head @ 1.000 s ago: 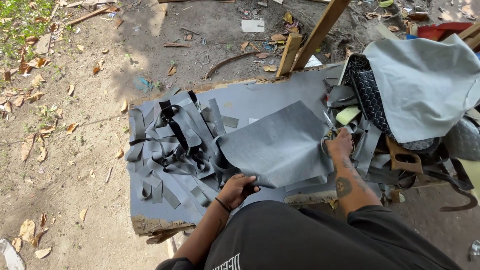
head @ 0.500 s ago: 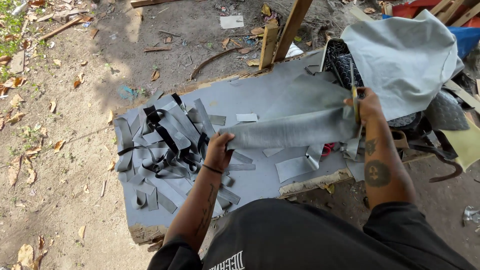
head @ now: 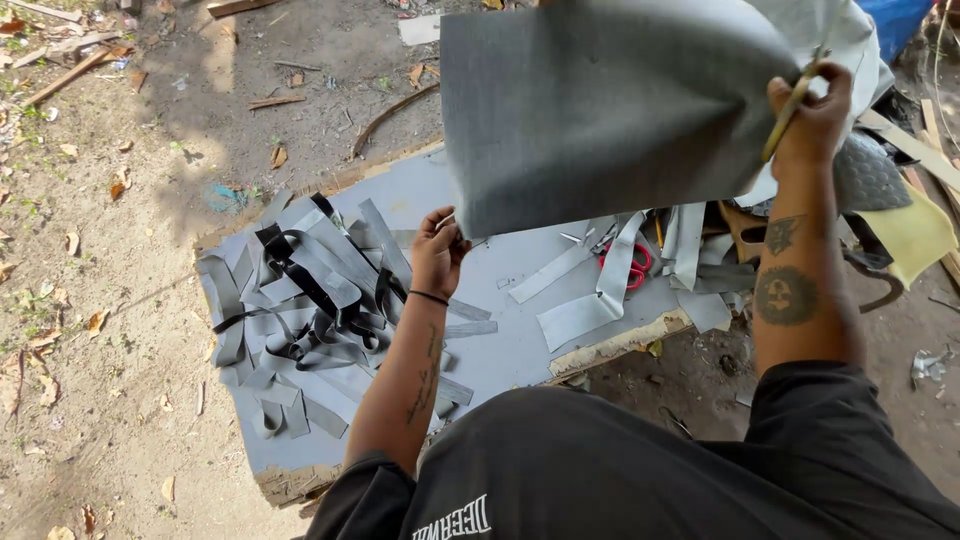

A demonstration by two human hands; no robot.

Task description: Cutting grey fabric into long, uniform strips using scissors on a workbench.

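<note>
A large, flat grey sheet of leather-like material [head: 610,110] is held up above the grey-covered board counter [head: 500,345]. Its lower left corner is pinched in the clenched grip of the left hand [head: 438,252], and its right edge is grasped by the right hand [head: 812,112] together with a thin yellowish stick-like tool [head: 790,105]. The step in hand appears to be lifting and spreading the sheet. The next move would call for even tension at both edges, well above the heap of grey and black cut strips [head: 300,300] at the left and the red-handled scissors [head: 625,265] beneath.
</note>
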